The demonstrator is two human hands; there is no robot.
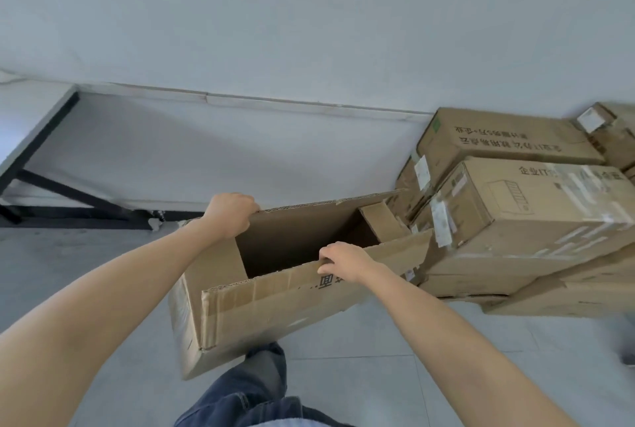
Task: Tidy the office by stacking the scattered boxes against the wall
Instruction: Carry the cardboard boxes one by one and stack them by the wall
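A large open cardboard box [275, 303] hangs in front of me, tilted, its top flaps up and its inside empty. My left hand [230, 215] grips the far flap at its left end. My right hand [345, 261] grips the near flap, fingers curled over its edge. To the right, a stack of closed cardboard boxes [515, 206] with printed text and tape labels stands against the white wall [309, 31]. The held box's right end is close to that stack.
A black metal table frame [44, 186] stands at the left by the wall. Grey floor tiles [395, 375] lie below. My leg in blue jeans [251, 392] is under the box. More boxes [611, 131] sit at the far right.
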